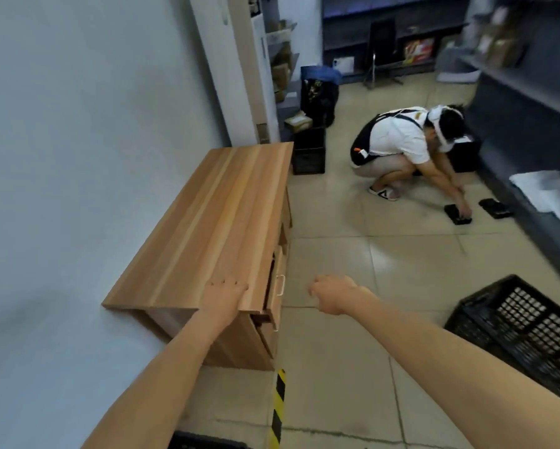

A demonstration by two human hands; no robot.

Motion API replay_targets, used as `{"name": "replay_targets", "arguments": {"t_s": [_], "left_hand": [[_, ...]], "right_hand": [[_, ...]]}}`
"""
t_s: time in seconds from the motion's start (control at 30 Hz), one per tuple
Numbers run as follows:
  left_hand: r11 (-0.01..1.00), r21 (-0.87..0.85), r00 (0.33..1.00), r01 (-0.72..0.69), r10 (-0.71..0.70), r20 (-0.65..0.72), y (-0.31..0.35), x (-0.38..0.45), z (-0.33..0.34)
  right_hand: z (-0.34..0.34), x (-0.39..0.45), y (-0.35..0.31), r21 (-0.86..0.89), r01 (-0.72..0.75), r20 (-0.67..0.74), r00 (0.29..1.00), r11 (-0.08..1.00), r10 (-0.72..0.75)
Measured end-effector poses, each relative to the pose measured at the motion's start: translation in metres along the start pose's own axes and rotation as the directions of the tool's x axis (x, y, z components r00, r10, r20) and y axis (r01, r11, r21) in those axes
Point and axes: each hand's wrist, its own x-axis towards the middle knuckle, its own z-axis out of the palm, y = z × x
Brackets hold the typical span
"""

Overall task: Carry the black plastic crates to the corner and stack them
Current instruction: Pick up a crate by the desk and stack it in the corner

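A black plastic crate (528, 332) with a lattice floor lies on the tiled floor at the lower right, cut off by the frame edge. Two more black crates (308, 150) stand stacked beyond the far end of the wooden cabinet (207, 228). A dark crate edge (204, 443) shows at the bottom of the frame. My left hand (223, 294) rests on the near front corner of the cabinet top, fingers curled over its edge. My right hand (332, 293) hovers above the floor, loosely closed and holding nothing, well left of the near crate.
A person (401, 147) squats mid-floor, touching flat black items (458, 214). Grey shelving (531, 102) lines the right wall and back. A cabinet drawer (277, 286) hangs ajar. Yellow-black tape (278, 406) marks the floor. A black bag (319, 92) sits in the far corner.
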Motion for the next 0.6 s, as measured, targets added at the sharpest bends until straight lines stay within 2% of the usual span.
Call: {"name": "replay_targets", "arguments": {"t_s": [0.13, 0.3, 0.47, 0.6], "left_hand": [[0.988, -0.017, 0.988, -0.156, 0.156, -0.001, 0.131, 0.056, -0.055], [0.939, 0.025, 0.936, -0.344, 0.345, -0.063, 0.272, 0.106, -0.118], [0.862, 0.087, 0.862, -0.499, 0.504, -0.053, 0.385, 0.130, -0.155], [0.784, 0.179, 0.789, -0.595, 0.612, -0.055, 0.471, 0.150, -0.182]], "right_hand": [[0.019, -0.079, 0.147, 0.023, -0.217, 0.085, 0.973, 0.976, 0.215], [0.039, -0.183, 0.294, 0.081, -0.458, 0.124, 0.886, 0.885, 0.447], [0.067, -0.263, 0.370, 0.174, -0.594, 0.109, 0.804, 0.786, 0.584], [0.109, -0.319, 0.409, 0.261, -0.681, 0.199, 0.731, 0.684, 0.653]]}}
